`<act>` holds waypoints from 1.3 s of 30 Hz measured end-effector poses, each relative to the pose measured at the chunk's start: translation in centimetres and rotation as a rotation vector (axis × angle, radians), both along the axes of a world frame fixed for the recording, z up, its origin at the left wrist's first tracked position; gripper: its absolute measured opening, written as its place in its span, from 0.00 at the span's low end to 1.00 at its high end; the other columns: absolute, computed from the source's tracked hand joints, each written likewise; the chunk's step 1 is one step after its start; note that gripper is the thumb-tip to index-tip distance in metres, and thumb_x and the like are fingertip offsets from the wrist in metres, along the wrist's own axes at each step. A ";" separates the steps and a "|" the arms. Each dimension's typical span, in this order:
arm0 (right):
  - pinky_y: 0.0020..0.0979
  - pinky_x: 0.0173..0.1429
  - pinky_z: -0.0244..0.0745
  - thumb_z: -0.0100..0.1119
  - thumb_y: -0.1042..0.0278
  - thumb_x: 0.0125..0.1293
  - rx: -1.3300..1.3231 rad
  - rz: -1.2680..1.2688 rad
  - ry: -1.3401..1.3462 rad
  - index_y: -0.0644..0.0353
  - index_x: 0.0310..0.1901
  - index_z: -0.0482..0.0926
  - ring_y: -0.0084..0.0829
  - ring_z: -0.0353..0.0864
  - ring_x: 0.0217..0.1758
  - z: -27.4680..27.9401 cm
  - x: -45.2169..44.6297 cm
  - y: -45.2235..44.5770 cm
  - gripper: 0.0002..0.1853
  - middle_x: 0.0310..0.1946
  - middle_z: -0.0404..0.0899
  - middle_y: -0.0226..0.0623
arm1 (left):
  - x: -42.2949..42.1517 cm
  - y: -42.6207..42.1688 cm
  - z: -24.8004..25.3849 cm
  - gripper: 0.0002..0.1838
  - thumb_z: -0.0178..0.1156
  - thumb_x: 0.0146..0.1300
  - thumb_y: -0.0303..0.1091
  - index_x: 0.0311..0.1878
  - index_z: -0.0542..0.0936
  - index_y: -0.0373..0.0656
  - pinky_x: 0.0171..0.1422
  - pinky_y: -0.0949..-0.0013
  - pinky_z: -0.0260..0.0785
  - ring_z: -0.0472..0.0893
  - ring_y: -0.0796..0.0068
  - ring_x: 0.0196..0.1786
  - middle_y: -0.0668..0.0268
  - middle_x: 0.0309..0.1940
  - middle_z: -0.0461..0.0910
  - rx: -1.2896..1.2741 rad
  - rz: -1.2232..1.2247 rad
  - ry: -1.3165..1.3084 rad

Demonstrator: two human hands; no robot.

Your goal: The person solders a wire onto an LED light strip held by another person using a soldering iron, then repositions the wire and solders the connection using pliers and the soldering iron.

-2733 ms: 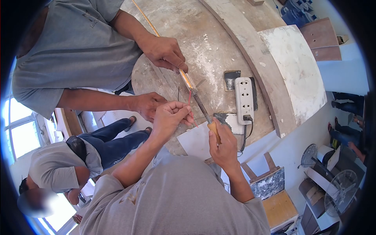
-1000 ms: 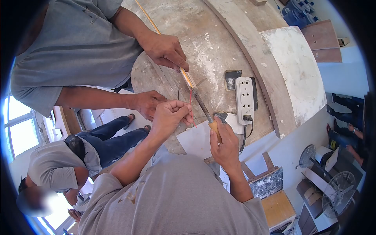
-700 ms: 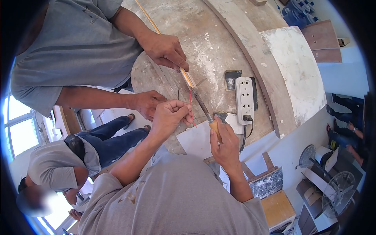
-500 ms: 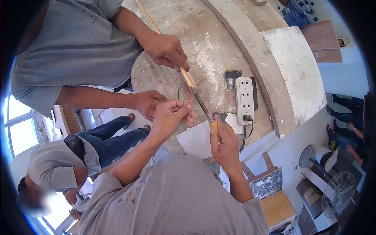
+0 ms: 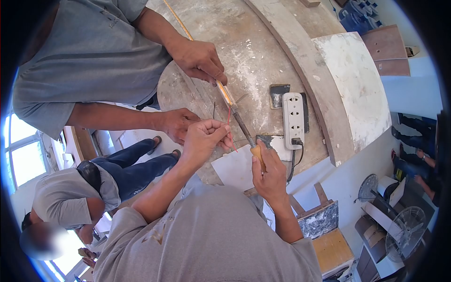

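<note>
My right hand point(image 5: 270, 171) is closed around the wooden handle of a soldering iron point(image 5: 244, 126). The iron's tip meets the end of a narrow yellow-and-white LED strip point(image 5: 226, 95). A thin red wire point(image 5: 229, 116) is pinched between the thumb and finger of my left hand point(image 5: 205, 141), its upper end at the strip's end. A co-worker's hand point(image 5: 199, 61) presses the strip from above, and that person's other hand point(image 5: 178, 124) rests beside my left hand. A short dark wire point(image 5: 214, 110) shows nearby. The joint itself is too small to make out.
A white power strip point(image 5: 294, 120) with a black plug lies right of the iron. Behind it runs a long curved board point(image 5: 310, 80) beside a white panel point(image 5: 354, 80). Another person point(image 5: 77, 197) stands at left. Fans point(image 5: 405, 232) stand at lower right.
My hands, the iron and the LED strip hold almost the same position. The standing person's hand at lower left has shifted slightly.
</note>
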State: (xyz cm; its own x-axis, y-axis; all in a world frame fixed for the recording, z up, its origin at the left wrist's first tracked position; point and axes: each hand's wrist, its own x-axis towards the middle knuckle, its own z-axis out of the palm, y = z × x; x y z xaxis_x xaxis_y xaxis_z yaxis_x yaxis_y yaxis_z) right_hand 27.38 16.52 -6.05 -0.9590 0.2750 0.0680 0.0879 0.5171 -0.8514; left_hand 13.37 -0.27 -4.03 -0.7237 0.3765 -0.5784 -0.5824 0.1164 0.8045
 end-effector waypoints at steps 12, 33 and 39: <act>0.41 0.36 0.76 0.62 0.77 0.67 -0.015 0.016 -0.016 0.70 0.65 0.75 0.48 0.81 0.32 0.2 -0.1 0.1 0.25 0.33 0.78 0.49 | 0.0 0.0 0.0 0.12 0.63 0.75 0.33 0.44 0.82 0.30 0.36 0.77 0.79 0.85 0.78 0.29 0.61 0.33 0.86 -0.014 0.004 0.001; 0.43 0.41 0.78 0.58 0.76 0.70 -0.077 0.030 -0.030 0.72 0.65 0.74 0.52 0.83 0.36 0.2 -0.2 0.4 0.23 0.36 0.81 0.55 | -0.1 0.0 0.0 0.11 0.63 0.75 0.31 0.45 0.81 0.29 0.36 0.76 0.80 0.86 0.77 0.31 0.60 0.34 0.87 -0.017 -0.011 -0.001; 0.43 0.41 0.78 0.58 0.75 0.70 -0.063 0.033 -0.053 0.72 0.65 0.75 0.51 0.84 0.37 0.6 -0.3 0.6 0.22 0.36 0.82 0.54 | -0.1 0.0 0.0 0.10 0.62 0.75 0.31 0.45 0.81 0.29 0.36 0.76 0.80 0.86 0.77 0.30 0.60 0.34 0.87 -0.017 -0.012 -0.006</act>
State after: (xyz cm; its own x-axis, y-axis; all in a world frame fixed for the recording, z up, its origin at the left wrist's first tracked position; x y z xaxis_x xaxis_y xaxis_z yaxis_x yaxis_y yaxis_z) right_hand 27.09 17.09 -5.50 -0.9696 0.2449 0.0000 0.1176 0.4657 -0.8771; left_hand 13.23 -0.27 -4.06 -0.7159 0.3750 -0.5889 -0.5857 0.1365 0.7989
